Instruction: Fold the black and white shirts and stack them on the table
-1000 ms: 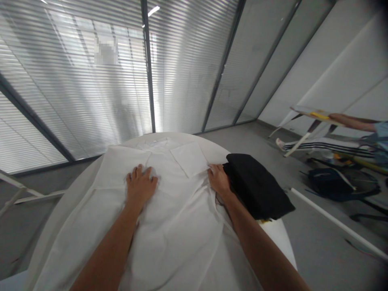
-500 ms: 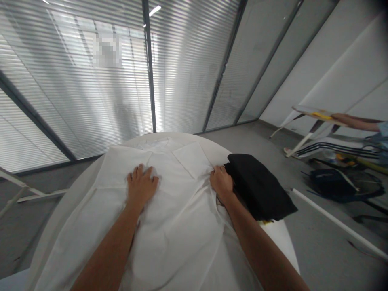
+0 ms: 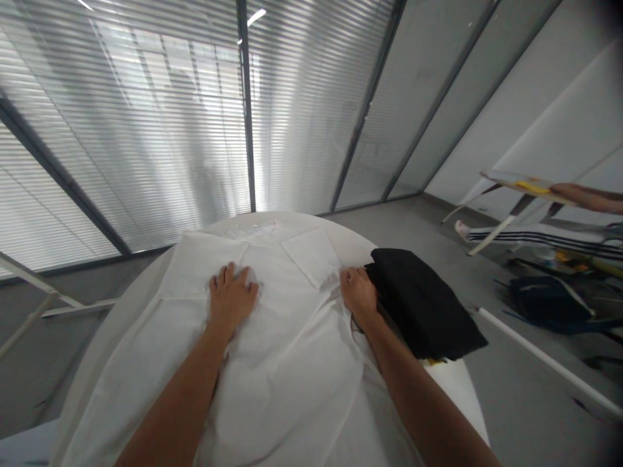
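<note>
A white shirt [image 3: 287, 363] lies spread over a round white table [image 3: 452, 389], collar at the far side. My left hand [image 3: 231, 298] rests flat on the shirt's middle with its fingers stretched out. My right hand [image 3: 359, 292] is at the shirt's right edge, fingers curled and pinching the white fabric by a folded sleeve [image 3: 311, 256]. A folded black garment [image 3: 423, 301] lies right beside my right hand, on the table's right side.
Glass walls with slatted blinds [image 3: 195, 123] stand behind the table. At the right another person's arm [image 3: 591, 196] reaches over an ironing board [image 3: 516, 185]; striped trousers [image 3: 535, 235] and a dark bag [image 3: 549, 301] lie on the grey floor. A white pole [image 3: 545, 363] lies nearby.
My right hand has curled tighter onto the shirt's edge. My left hand stays flat in place. The view has shifted slightly.
</note>
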A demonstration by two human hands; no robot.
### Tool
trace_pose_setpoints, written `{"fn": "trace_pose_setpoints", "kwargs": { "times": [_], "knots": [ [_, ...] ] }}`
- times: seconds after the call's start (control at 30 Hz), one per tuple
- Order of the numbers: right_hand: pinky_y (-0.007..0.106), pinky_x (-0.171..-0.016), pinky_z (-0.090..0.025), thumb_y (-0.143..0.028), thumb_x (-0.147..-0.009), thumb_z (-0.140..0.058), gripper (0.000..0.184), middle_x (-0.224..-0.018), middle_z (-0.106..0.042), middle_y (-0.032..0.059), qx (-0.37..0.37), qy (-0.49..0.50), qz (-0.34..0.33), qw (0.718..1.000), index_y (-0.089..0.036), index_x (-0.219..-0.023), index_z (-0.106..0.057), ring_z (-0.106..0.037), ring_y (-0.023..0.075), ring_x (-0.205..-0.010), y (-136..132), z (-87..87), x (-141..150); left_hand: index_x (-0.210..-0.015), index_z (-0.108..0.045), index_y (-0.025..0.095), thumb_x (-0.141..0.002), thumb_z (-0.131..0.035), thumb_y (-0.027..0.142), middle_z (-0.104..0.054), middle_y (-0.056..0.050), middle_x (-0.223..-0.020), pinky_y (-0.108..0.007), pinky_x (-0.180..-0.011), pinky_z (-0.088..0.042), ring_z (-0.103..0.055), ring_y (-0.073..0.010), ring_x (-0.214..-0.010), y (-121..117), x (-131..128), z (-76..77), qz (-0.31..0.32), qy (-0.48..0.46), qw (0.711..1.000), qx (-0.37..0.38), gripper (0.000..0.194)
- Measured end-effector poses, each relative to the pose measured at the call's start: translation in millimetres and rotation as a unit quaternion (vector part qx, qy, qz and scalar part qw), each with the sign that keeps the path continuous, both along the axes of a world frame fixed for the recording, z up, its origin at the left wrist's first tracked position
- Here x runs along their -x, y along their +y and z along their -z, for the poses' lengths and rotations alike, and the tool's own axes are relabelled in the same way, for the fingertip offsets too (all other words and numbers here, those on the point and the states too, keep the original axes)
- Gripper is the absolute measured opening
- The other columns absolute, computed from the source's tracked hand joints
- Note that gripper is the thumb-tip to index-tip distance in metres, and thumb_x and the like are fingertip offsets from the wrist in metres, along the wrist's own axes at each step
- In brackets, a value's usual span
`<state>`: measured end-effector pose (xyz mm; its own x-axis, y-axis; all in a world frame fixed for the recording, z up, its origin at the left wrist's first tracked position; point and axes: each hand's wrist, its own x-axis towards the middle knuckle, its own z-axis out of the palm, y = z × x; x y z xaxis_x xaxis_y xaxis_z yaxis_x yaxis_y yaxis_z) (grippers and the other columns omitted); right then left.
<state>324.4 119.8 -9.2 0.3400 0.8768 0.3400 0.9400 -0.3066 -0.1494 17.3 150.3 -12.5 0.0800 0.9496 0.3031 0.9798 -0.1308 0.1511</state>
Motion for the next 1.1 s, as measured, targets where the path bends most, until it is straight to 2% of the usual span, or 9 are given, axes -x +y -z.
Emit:
{"fn": "trace_pose_setpoints", "kwargs": {
  "times": [0.27, 0.47, 0.6, 0.87, 0.97, 1.1],
  "knots": [
    [0.025, -0.066, -0.041, -0.027, -0.093, -0.045, 0.018, -0.092, -0.067, 0.0092, -0.009, 0.071, 0.051, 0.996, -0.015, -0.094, -0.058, -0.065, 0.0187, -0.08, 7.9, 1.0, -1.3, -0.133, -0.057, 0.023, -0.088, -0.046, 0.038, -0.042, -0.018, -0.147, -0.054, -0.106, -0.026, -0.037, -0.0346, -0.133, 0.2, -1.5, -0.5, -0.007, 0.024, 1.0, 0.001, 0.048],
    [0.027, -0.067, -0.042, -0.03, -0.094, -0.043, 0.028, -0.096, -0.067, 0.0139, 0.027, 0.091, 0.048, 0.994, -0.013, -0.109, -0.058, -0.066, 0.0193, -0.08, 9.6, 0.2, 0.6, -0.133, -0.057, 0.023, -0.088, -0.046, 0.039, -0.042, -0.018, -0.146, -0.054, -0.106, -0.027, -0.038, -0.0352, -0.133, 1.1, -1.7, 0.0, -0.007, 0.023, 1.0, 0.004, 0.049],
    [0.029, -0.074, -0.044, -0.034, -0.094, -0.044, 0.032, -0.105, -0.065, 0.0158, 0.028, 0.074, 0.011, 0.997, -0.012, -0.108, -0.062, -0.064, 0.0224, -0.089, 9.7, 1.4, -0.7, -0.133, -0.057, 0.022, -0.089, -0.046, 0.039, -0.042, -0.018, -0.146, -0.054, -0.106, -0.027, -0.039, -0.0354, -0.132, 1.0, -2.0, -0.5, -0.006, 0.024, 1.0, 0.001, 0.049],
    [0.03, -0.085, -0.046, -0.023, -0.089, -0.051, 0.03, -0.11, -0.057, 0.013, -0.074, 0.084, -0.1, 0.989, -0.016, -0.114, -0.066, -0.059, 0.0207, -0.095, 11.2, 11.5, -9.7, -0.133, -0.057, 0.023, -0.088, -0.045, 0.039, -0.042, -0.018, -0.146, -0.053, -0.106, -0.028, -0.038, -0.0343, -0.133, 1.4, -1.5, 0.8, -0.004, 0.026, 1.0, -0.001, 0.049],
    [0.031, -0.09, -0.045, -0.021, -0.09, -0.049, 0.031, -0.108, -0.06, 0.0118, -0.094, 0.08, -0.149, 0.981, -0.017, -0.115, -0.066, -0.058, 0.0213, -0.098, 11.6, 14.1, -10.9, -0.133, -0.057, 0.023, -0.088, -0.046, 0.038, -0.042, -0.017, -0.147, -0.052, -0.107, -0.027, -0.038, -0.0334, -0.133, 0.3, -1.5, 0.4, -0.005, 0.021, 1.0, -0.005, 0.048],
    [0.03, -0.093, -0.044, -0.019, -0.092, -0.044, 0.032, -0.109, -0.065, 0.0092, -0.08, 0.094, -0.2, 0.972, -0.017, -0.117, -0.065, -0.059, 0.0198, -0.101, 9.7, 13.4, -10.0, -0.133, -0.057, 0.023, -0.089, -0.046, 0.038, -0.041, -0.016, -0.148, -0.052, -0.107, -0.027, -0.038, -0.0327, -0.133, -2.0, -1.8, -2.4, -0.007, 0.02, 1.0, 0.004, 0.048]
  ]
}}
